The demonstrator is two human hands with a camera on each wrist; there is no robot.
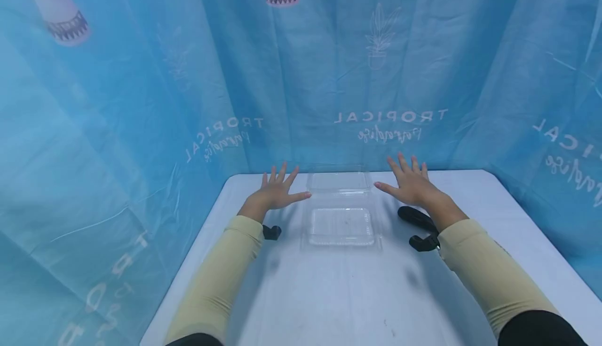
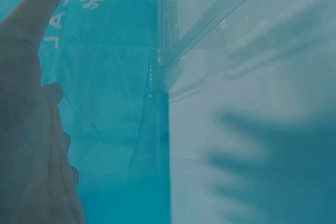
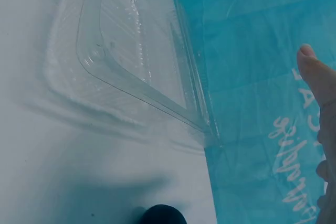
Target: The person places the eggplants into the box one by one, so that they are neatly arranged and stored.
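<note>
A clear plastic clamshell container (image 1: 342,227) lies on the white table, its hinged lid (image 1: 339,181) swung up on the far side. To its left, my left hand (image 1: 275,192) hovers with fingers spread, holding nothing. My right hand (image 1: 411,185) is spread the same way on the other side, apart from the container. In the left wrist view the left hand (image 2: 26,103) shows its thumb raised, beside part of the clear plastic. The right wrist view has the right hand (image 3: 326,108) at its edge and the container's tilted lid (image 3: 142,87).
A white cloth covers the table (image 1: 348,293). Blue printed curtain (image 1: 301,74) hangs behind it and at both sides. A long black rounded piece (image 1: 417,219) is beside the right wrist; whether it rests on the table is unclear. Small black parts show at both wrists.
</note>
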